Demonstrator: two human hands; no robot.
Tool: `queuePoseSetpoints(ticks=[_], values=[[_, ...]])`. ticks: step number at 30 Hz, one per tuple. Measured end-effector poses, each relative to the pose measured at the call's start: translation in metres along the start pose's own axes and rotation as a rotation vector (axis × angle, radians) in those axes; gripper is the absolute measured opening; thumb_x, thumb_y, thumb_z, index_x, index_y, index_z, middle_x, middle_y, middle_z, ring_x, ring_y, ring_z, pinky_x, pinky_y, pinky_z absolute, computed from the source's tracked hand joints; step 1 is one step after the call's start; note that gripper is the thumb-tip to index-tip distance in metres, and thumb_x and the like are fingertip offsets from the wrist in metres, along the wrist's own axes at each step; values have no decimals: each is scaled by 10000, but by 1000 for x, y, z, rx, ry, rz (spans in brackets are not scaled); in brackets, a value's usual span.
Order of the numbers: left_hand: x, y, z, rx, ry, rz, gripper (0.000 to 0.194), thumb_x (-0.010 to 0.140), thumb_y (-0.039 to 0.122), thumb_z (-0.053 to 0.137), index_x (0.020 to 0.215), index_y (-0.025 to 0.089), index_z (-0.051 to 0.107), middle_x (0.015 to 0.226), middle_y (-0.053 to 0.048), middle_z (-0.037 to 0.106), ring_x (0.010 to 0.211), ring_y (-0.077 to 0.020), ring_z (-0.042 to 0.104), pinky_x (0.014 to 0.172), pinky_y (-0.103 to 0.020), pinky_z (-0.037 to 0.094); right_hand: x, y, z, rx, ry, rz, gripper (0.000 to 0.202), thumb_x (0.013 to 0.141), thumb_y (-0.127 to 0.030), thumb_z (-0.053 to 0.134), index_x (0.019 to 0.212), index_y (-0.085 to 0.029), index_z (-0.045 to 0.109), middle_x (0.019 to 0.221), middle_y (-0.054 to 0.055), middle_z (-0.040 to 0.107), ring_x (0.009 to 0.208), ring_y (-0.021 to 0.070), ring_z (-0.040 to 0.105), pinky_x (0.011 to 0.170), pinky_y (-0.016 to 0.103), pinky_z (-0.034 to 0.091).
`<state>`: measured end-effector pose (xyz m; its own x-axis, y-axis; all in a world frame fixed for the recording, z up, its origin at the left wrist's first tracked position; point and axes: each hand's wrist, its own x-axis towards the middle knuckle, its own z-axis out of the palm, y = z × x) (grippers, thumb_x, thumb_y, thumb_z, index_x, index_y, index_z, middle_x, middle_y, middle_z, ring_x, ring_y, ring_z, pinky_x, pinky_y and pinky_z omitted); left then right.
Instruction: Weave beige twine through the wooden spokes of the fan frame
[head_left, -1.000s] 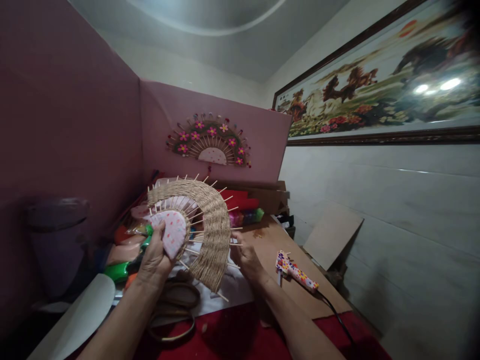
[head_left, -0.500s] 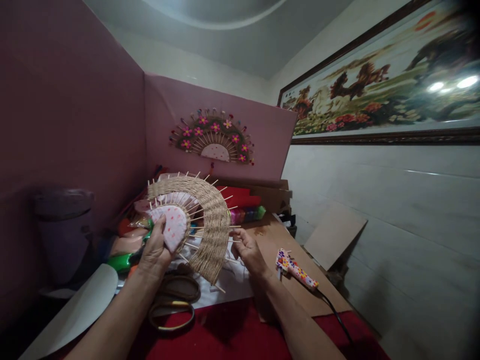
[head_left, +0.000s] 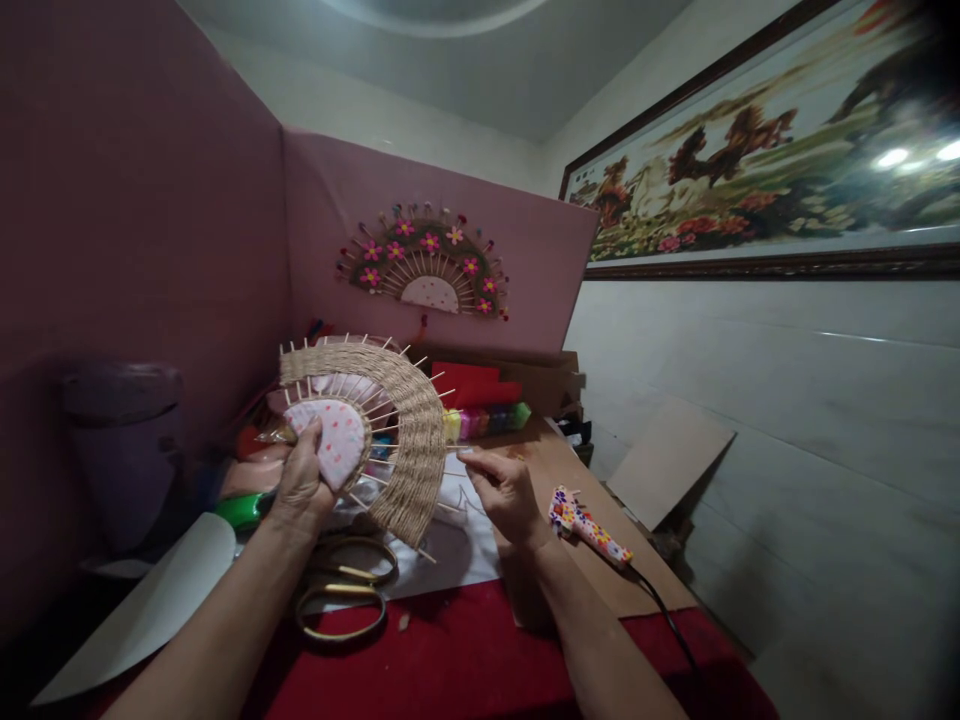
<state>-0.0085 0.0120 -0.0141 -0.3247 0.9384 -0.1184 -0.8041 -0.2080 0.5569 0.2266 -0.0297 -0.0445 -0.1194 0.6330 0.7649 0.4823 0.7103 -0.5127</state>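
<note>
Nearest me, metal-looking looped scissor handles (head_left: pixel 341 637) lie by the edge of a crimson cloth (head_left: pixel 465 665). Above them my left hand (head_left: pixel 301 490) clamps the pink-spotted white centre of a half-round fan of tan woven cord and pale sticks (head_left: pixel 420 430), held tilted over the white sheet (head_left: pixel 480 562). My right hand (head_left: pixel 514 500) has its fingertips drawn narrow at the stick ends on the fan's right; I can't tell whether they grip one. A sideways pull there could, I judge, snap a thin stick or loosen the weave; a weak left hold would let the fan twist. Beyond, a flower-patterned glue gun (head_left: pixel 592 530) rests on brown cardboard (head_left: pixel 649 592), and a pink-flowered fan (head_left: pixel 429 291) shows against the pink panel (head_left: pixel 315 220).
</note>
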Motion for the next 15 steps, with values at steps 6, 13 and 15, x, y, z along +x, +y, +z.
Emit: queuePoseSetpoints(ticks=[6, 13, 15], values=[[0, -3, -1, 8, 3, 34, 202, 842, 214, 496, 987, 142, 616, 734, -44, 693, 628, -122, 646, 606, -247, 553, -2, -10, -2, -123, 6, -94, 145, 818, -206, 527, 857, -180, 665, 754, 49, 632, 720, 149, 588, 665, 249, 440], [-4, -4, 0, 12, -2, 47, 165, 834, 209, 505, 914, 127, 624, 714, -40, 691, 591, -123, 644, 567, -258, 561, -7, -14, 5, -203, -24, -118, 172, 832, -185, 500, 911, -190, 652, 813, 55, 673, 738, 158, 612, 669, 250, 431], [-5, -4, 0, 8, -11, 39, 136, 811, 159, 531, 903, 122, 625, 697, -36, 690, 577, -121, 643, 554, -250, 561, -7, -15, 6, -211, -13, -114, 175, 834, -190, 499, 920, -189, 652, 813, 58, 675, 740, 161, 616, 672, 250, 433]])
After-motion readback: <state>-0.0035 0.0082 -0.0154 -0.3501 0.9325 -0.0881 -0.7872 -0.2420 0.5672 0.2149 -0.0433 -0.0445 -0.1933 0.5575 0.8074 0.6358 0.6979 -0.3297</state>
